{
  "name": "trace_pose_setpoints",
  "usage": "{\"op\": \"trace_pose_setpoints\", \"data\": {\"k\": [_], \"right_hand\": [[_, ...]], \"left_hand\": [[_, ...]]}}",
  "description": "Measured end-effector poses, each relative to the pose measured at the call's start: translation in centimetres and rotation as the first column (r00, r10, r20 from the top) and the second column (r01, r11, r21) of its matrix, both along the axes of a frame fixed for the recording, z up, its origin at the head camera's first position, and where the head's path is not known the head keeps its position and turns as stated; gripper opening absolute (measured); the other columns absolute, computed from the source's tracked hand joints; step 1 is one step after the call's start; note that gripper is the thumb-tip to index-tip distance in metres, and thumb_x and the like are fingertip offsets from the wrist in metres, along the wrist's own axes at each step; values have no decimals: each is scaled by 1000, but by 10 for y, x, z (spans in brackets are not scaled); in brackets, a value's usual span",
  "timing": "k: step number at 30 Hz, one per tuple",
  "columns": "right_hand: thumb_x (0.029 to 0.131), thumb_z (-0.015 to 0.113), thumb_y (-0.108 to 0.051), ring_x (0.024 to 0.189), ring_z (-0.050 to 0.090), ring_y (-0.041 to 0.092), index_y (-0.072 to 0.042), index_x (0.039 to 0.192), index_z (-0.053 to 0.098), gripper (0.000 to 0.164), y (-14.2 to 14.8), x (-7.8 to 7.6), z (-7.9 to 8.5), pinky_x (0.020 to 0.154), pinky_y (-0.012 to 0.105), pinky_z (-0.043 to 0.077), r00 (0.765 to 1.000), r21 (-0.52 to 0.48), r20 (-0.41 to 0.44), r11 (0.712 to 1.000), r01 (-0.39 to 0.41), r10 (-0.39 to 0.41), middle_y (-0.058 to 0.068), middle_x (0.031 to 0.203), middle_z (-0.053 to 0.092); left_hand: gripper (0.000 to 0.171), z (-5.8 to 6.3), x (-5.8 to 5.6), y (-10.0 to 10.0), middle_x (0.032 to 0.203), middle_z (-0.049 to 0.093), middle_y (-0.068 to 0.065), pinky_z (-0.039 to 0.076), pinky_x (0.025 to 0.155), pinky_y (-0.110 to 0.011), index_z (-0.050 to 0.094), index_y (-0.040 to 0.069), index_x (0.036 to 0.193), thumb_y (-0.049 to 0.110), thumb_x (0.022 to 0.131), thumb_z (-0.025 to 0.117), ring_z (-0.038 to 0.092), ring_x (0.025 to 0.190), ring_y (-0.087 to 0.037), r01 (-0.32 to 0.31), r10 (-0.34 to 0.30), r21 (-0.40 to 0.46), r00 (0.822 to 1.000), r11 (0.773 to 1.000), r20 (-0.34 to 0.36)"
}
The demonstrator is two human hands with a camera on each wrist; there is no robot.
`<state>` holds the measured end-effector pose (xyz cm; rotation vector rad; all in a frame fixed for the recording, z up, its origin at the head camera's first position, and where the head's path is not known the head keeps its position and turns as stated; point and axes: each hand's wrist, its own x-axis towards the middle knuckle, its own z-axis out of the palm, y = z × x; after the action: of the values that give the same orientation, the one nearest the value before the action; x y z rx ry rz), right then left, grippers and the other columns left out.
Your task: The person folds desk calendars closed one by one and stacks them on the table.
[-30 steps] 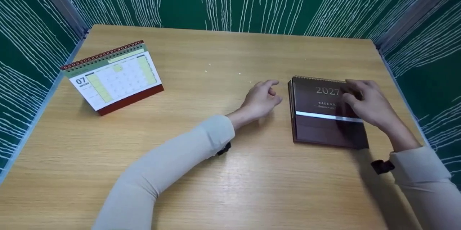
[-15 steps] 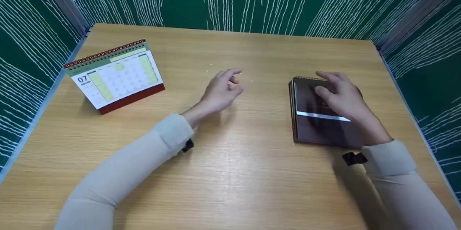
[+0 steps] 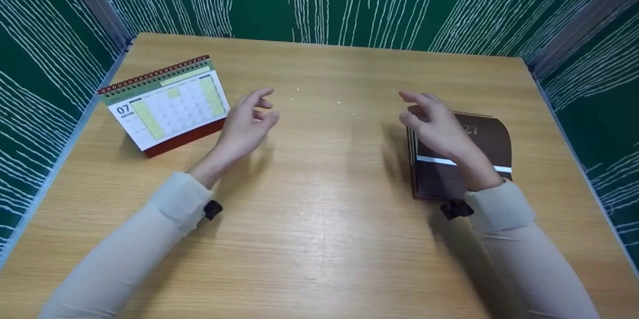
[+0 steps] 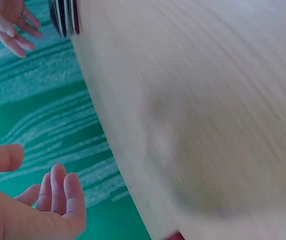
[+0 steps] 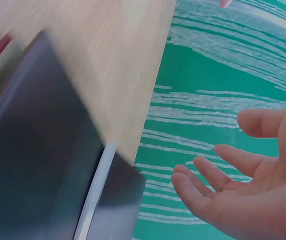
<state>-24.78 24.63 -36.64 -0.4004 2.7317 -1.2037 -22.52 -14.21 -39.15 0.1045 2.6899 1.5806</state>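
My left hand [image 3: 244, 127] hovers at the right edge of a standing desk calendar [image 3: 174, 109] and overlaps its lower right corner in the head view. This calendar is spiral-bound, with a white and green page marked 07 and a red base. Over the left part of a dark brown 2027 calendar [image 3: 484, 144], which lies flat with a pale band [image 3: 501, 169] across it, is my right hand [image 3: 434, 127]. The brown cover's right edge bows upward. Both hands are empty with relaxed fingers, as the left wrist view and the right wrist view also show.
The wooden table [image 3: 319, 199] spreads between the two calendars. Several tiny white specks [image 3: 339, 103] are scattered near its middle. Green walls [image 3: 264, 4] with white streaks surround the back and sides.
My left hand has moved left from the middle of the table to the standing calendar. My right hand has shifted left across the brown calendar, whose right cover edge now curls up.
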Motion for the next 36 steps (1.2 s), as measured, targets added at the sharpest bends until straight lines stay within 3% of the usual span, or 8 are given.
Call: {"op": "trace_pose_setpoints", "data": {"k": [8,18,25,29,36], "right_hand": [[108,58,-24,143,51,37,-11,162,44,57,-40,-8,0,114,55,46,999,-57,26,998,-38,40,15,160,46],[109,57,-26,139,54,32,-16,163,44,56,-86,-19,3,114,50,47,992,-89,82,992,-87,94,13,158,48],[110,55,-28,136,54,28,-19,163,44,54,-114,-30,4,113,47,47,985,-145,136,986,-82,102,9,155,52],[110,54,-27,132,56,26,-19,163,44,54,-130,-35,1,111,44,49,983,-176,146,981,-86,112,8,153,54],[110,53,-27,131,57,22,-19,163,43,55,-155,-44,-4,112,39,49,973,-212,178,971,-106,145,8,153,54]], "left_hand": [[57,4,15,-44,137,60,-15,52,106,-40,48,9,158,15,105,65,63,118,-29,-79,78,-9,994,997,-72],[56,13,34,-85,139,59,-14,48,112,-42,47,13,160,18,107,63,60,126,-26,-221,217,-10,966,975,-138],[58,15,52,-116,146,55,-11,46,115,-40,42,22,163,26,108,62,55,130,-24,-336,329,-57,938,940,-112],[61,13,61,-135,151,52,-8,45,117,-39,38,27,165,30,109,60,51,135,-25,-404,392,-100,912,909,-120],[61,6,75,-153,150,54,-8,46,115,-35,39,24,164,24,107,61,53,134,-23,-478,456,-116,873,871,-172]]}}
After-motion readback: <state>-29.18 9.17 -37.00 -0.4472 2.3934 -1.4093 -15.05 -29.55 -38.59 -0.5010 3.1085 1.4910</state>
